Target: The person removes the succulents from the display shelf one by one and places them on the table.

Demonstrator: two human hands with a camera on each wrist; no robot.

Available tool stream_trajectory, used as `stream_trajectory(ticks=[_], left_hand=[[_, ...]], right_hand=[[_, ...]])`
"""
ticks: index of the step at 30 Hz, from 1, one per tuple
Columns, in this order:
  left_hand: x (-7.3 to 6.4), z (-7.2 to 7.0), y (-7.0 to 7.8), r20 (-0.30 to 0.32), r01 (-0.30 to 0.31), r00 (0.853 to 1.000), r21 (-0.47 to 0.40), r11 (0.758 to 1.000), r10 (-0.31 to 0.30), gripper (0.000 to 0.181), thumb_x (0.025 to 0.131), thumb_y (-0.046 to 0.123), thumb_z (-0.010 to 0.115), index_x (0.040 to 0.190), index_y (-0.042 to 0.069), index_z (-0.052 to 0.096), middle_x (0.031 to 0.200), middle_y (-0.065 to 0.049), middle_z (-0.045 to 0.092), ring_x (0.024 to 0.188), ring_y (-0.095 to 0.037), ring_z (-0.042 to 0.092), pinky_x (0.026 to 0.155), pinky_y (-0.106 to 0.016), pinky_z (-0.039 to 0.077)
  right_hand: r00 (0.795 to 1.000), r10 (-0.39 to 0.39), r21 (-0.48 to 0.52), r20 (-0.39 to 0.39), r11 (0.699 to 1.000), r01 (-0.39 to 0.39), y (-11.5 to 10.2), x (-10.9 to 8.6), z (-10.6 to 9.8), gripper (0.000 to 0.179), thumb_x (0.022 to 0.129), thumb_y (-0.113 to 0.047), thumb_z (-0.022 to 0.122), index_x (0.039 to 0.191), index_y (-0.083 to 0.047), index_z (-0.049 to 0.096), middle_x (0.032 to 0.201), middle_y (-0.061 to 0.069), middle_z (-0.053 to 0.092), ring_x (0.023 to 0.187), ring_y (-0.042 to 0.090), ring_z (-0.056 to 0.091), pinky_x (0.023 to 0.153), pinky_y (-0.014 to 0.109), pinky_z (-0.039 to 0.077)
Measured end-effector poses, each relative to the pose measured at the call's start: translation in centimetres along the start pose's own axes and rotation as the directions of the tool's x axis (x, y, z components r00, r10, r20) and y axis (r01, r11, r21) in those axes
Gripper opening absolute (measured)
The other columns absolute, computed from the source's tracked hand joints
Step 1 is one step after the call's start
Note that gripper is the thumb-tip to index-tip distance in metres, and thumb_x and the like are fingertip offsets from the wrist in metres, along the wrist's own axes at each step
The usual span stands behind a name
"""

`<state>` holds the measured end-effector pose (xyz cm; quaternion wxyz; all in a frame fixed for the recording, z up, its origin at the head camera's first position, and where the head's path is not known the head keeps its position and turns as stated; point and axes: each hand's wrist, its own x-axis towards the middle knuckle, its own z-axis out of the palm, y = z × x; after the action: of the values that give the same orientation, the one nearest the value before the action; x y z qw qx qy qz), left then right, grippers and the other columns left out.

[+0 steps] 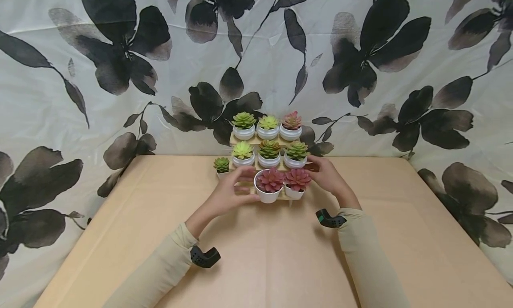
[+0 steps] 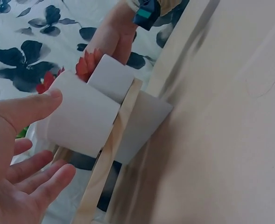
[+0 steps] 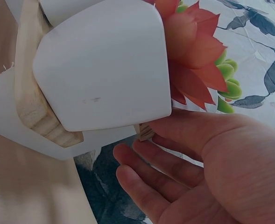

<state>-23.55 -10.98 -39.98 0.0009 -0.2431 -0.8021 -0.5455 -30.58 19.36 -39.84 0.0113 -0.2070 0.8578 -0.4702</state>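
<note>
A tiered wooden stand [image 1: 285,196] carries white pots of succulents in three rows. On its bottom tier are two red succulents, a left one [image 1: 269,180] and a right one [image 1: 297,179]. My left hand [image 1: 232,188] is at the left pot [image 2: 81,114]; its thumb lies along the pot's side while the other fingers spread apart from it. At the stand's right side, my right hand [image 1: 326,176] has its thumb by the rim of the right pot [image 3: 104,65]. Its other fingers, loosely bent, hang below that pot in the right wrist view.
A small green succulent [image 1: 221,164] stands left of the stand, partly behind my left hand. Green and pink succulents fill the upper tiers. The wooden table [image 1: 276,254] ends behind the stand at a floral cloth [image 1: 280,67].
</note>
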Motion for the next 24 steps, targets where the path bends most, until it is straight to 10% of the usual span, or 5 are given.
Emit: stream_trajectory(ticks=[24], left_hand=[[0.9,2.1,0.5,-0.052,0.041,0.998,0.102,0.994,-0.036,0.079,0.070,0.025,0.088,0.136,0.013,0.047,0.132,-0.004,0.057,0.113,-0.020,0.062,0.087,-0.029,0.059]], right_hand=[[1.000,-0.001,-0.034,-0.003,0.999,0.001,-0.1,-0.1,0.1,0.045,0.092,0.004,0.056,0.136,0.005,0.048,0.133,0.029,0.054,0.119,0.044,0.058,0.102,0.051,0.048]])
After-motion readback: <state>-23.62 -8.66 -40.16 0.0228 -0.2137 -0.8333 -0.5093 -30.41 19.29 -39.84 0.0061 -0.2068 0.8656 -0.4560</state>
